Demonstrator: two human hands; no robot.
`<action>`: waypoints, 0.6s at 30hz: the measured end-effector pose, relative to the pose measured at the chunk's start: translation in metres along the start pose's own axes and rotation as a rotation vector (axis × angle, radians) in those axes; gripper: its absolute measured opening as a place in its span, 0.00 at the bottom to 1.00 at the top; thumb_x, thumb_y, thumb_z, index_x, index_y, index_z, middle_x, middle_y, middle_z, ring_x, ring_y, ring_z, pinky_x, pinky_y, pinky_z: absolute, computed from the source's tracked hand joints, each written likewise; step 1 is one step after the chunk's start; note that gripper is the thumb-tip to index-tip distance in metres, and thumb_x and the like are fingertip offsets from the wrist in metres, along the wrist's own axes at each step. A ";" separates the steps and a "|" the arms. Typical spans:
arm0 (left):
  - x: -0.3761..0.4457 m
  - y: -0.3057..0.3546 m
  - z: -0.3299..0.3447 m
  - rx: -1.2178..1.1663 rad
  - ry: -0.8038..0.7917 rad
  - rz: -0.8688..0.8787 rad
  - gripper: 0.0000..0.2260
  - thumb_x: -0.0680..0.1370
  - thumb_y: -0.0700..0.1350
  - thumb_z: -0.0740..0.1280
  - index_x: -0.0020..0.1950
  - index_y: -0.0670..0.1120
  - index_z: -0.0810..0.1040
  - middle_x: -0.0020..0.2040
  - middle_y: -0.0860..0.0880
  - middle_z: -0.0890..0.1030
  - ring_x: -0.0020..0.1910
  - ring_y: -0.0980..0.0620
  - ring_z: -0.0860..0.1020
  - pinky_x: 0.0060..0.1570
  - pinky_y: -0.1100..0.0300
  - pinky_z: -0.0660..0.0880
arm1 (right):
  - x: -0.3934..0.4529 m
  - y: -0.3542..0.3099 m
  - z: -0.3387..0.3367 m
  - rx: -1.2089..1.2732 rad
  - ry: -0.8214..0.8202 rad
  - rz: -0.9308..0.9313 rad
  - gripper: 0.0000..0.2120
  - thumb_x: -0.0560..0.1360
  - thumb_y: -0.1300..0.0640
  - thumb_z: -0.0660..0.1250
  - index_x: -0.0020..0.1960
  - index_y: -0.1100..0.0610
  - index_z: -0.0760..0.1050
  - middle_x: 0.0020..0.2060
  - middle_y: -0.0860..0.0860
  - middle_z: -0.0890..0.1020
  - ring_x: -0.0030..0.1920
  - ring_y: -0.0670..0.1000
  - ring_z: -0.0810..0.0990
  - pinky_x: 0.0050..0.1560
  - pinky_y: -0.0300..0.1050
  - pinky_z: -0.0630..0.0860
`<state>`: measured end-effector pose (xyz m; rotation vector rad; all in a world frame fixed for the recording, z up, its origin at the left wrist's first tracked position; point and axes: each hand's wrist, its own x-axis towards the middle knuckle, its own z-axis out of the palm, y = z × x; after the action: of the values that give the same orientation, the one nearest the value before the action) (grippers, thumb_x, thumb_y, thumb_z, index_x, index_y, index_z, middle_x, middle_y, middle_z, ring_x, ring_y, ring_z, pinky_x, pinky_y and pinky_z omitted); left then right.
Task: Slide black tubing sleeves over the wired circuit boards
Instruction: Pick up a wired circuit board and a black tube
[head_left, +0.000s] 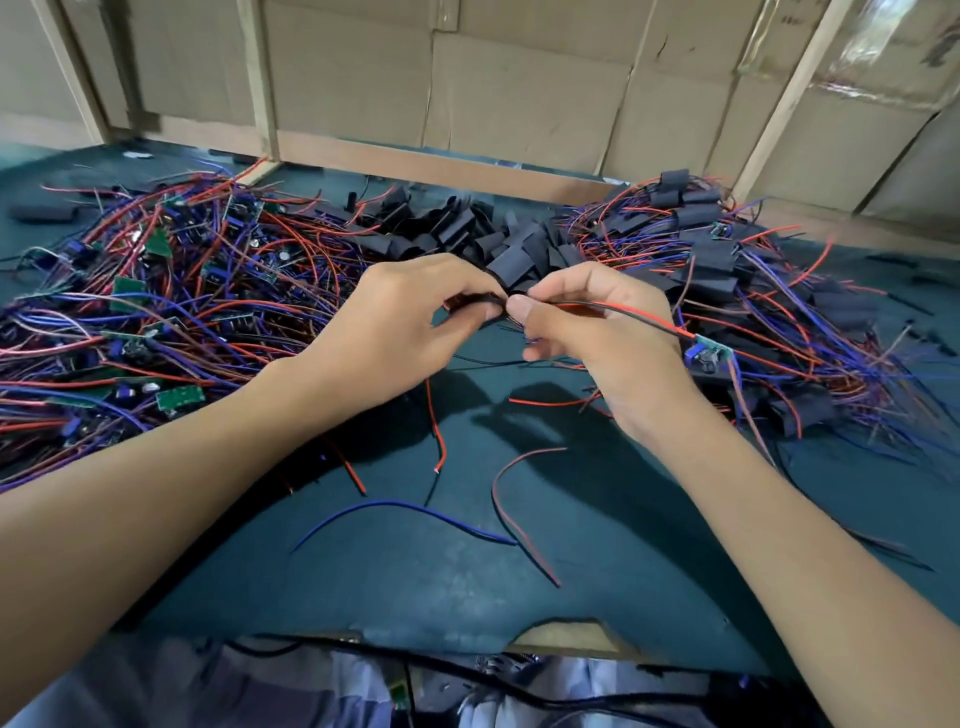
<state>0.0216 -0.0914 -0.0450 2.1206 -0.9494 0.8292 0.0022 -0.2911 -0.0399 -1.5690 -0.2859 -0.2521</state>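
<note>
Dark green matte table covering (467, 582), slightly scuffed, torn at its near edge at 6 o'clock over bare wood. Behind it, at 12 o'clock, creased brown cardboard wall (519, 88) with pale wooden battens.

At 9 o'clock, a tangled heap of bare boards (156, 306): small green rectangular circuit boards trailing thin glossy red, blue and purple wires; too many and too knotted to count. At 12 o'clock, a loose mound of empty sleeves (467, 228): short, flattened, matte black tube pieces, likewise beyond counting. At 3 o'clock, a pile of sleeved boards (727, 270), black tubing over boards, wires fanning outward.

Two hands, meeting at centre just in front of the sleeve mound. Left hand (415, 322) with fingers curled, thumb and forefinger pinching a black sleeve (480, 301), mostly hidden under the fingertips. Right hand (592, 322) with fingers curled, thumb and forefinger pinching a red-and-black wire pair (623, 310) right beside that sleeve; fingertips of both hands almost touching. Wire pair running toward 3 o'clock to one small green circuit board (709, 352) with a blue part, hanging off the hand's outer edge, unsleeved.

Loose on the covering toward 6 o'clock: one curved blue wire (395, 509), about three red-and-black wire pieces.
</note>
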 end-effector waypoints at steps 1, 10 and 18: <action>0.000 0.000 -0.001 0.010 0.009 -0.012 0.05 0.78 0.38 0.71 0.54 0.42 0.84 0.48 0.52 0.83 0.47 0.58 0.80 0.52 0.67 0.75 | 0.000 -0.002 0.001 0.052 -0.005 0.047 0.06 0.71 0.64 0.79 0.44 0.58 0.82 0.37 0.57 0.81 0.34 0.51 0.79 0.37 0.46 0.81; 0.007 -0.013 -0.019 0.196 0.154 -0.050 0.06 0.80 0.40 0.69 0.55 0.41 0.83 0.49 0.47 0.83 0.47 0.52 0.79 0.52 0.70 0.70 | 0.003 -0.018 -0.008 0.168 -0.006 0.449 0.19 0.70 0.52 0.77 0.58 0.55 0.79 0.32 0.47 0.71 0.29 0.48 0.70 0.28 0.40 0.69; 0.008 -0.020 -0.027 0.310 -0.003 -0.008 0.10 0.81 0.41 0.66 0.61 0.41 0.80 0.54 0.44 0.81 0.56 0.44 0.78 0.59 0.53 0.73 | 0.003 -0.027 -0.023 0.586 0.104 0.228 0.10 0.78 0.56 0.65 0.52 0.59 0.83 0.42 0.53 0.84 0.39 0.51 0.83 0.38 0.43 0.79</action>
<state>0.0346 -0.0634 -0.0297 2.3846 -0.8572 1.0245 -0.0036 -0.3133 -0.0131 -0.9925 -0.0832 -0.0593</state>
